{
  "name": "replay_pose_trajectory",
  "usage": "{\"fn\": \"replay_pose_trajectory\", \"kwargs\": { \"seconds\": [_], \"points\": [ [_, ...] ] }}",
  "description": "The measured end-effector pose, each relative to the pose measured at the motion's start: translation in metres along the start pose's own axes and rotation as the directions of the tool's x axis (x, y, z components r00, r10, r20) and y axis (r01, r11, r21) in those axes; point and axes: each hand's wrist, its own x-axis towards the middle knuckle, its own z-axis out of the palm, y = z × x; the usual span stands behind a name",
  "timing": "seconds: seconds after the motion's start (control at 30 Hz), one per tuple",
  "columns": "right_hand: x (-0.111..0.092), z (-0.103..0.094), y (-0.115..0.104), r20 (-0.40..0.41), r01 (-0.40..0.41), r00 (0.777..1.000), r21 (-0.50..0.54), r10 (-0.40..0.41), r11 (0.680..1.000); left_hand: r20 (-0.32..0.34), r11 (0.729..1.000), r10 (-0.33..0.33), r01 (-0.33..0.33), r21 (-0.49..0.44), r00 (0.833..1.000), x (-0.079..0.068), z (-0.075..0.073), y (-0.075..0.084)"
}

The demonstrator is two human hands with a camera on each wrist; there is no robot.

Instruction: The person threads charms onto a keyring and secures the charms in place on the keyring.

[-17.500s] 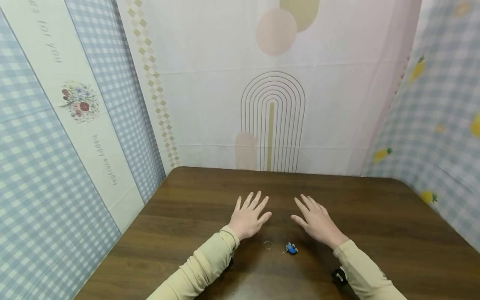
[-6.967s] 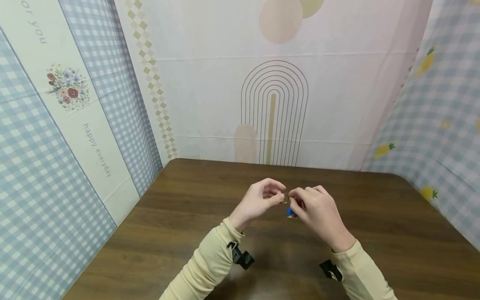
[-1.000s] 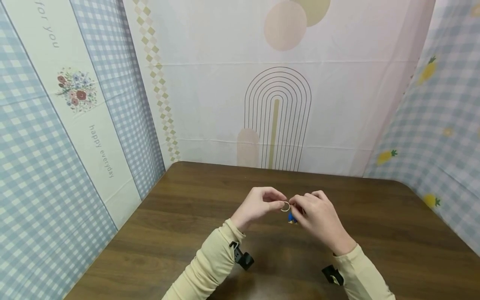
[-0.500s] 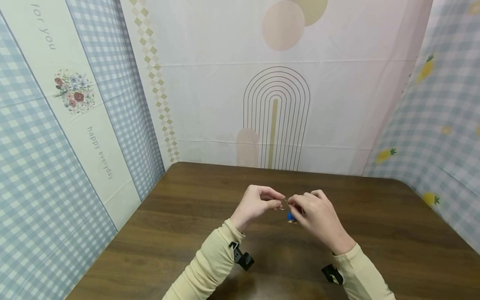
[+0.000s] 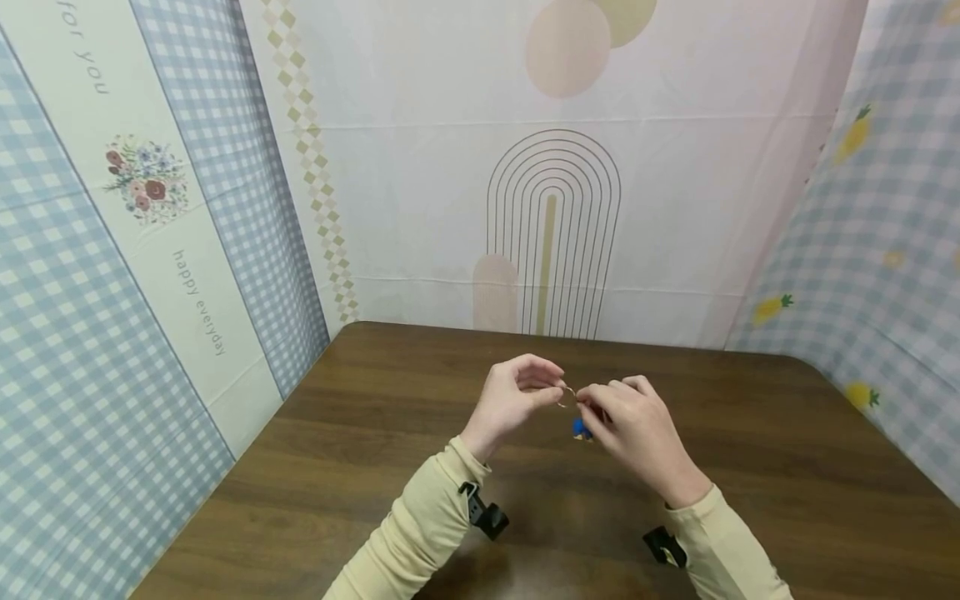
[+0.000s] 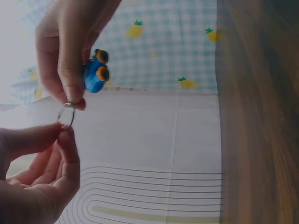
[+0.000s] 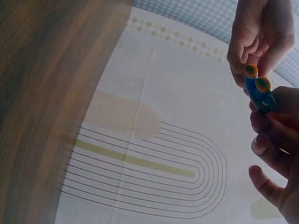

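Note:
In the head view, my left hand (image 5: 506, 408) pinches a thin metal key ring (image 6: 74, 116) between thumb and fingertips, above the table. My right hand (image 5: 633, 433) meets it from the other side, thumb and index finger pinched at the ring's edge. Below those right fingertips hangs a small blue toy-car charm (image 5: 581, 428); its orange-rimmed wheels show in the left wrist view. The right wrist view has the charm (image 7: 258, 93) close against the right fingers, with the left hand (image 7: 261, 42) behind it. The charm's link to the ring is hidden in the right fingertips.
A dark brown wooden table (image 5: 360, 450) spreads under both hands. Patterned cloths hang around it: a white one (image 5: 405, 208) at the back, blue-checked ones (image 5: 900, 208) at the sides. Each sleeve has a black wrist camera mount (image 5: 487, 518) strapped on.
Ring and charm lay on the table between flat hands at first; later both are held up. Over the last second, the left hand has risen slightly and the ring has tilted.

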Motion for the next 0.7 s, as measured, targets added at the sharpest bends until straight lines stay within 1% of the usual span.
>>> {"fn": "replay_pose_trajectory", "kwargs": {
  "seconds": [0.1, 0.23, 0.3, 0.43, 0.53, 0.6, 0.7],
  "points": [
    [0.001, 0.000, 0.001, 0.001, 0.008, 1.000, 0.010, -0.008, 1.000, -0.038, 0.998, 0.044, -0.042, 0.039, 0.998, 0.005, 0.001, -0.010],
    [0.001, -0.001, 0.002, 0.008, 0.035, 0.999, 0.005, -0.035, 0.999, -0.037, 0.990, 0.077, -0.072, 0.125, 0.996, 0.007, 0.001, -0.014],
    [0.000, 0.000, 0.004, 0.021, 0.056, 0.998, -0.002, -0.056, 0.998, -0.020, 0.982, 0.083, -0.079, 0.173, 0.996, 0.007, 0.001, -0.014],
    [-0.002, 0.000, 0.006, 0.076, 0.101, 0.992, -0.007, -0.101, 0.995, 0.036, 0.962, 0.066, -0.073, 0.261, 0.997, 0.007, 0.001, -0.015],
    [-0.003, -0.001, 0.008, 0.102, 0.124, 0.987, -0.001, -0.123, 0.992, 0.079, 0.952, 0.062, -0.082, 0.293, 0.995, 0.009, 0.002, -0.016],
    [-0.003, -0.001, 0.008, 0.094, 0.130, 0.987, 0.002, -0.130, 0.991, 0.095, 0.951, 0.063, -0.088, 0.295, 0.993, 0.010, 0.002, -0.016],
    [-0.001, -0.001, 0.009, 0.040, 0.131, 0.991, -0.006, -0.131, 0.991, 0.104, 0.960, 0.057, -0.083, 0.268, 0.993, 0.012, 0.003, -0.017]
  ]
}}
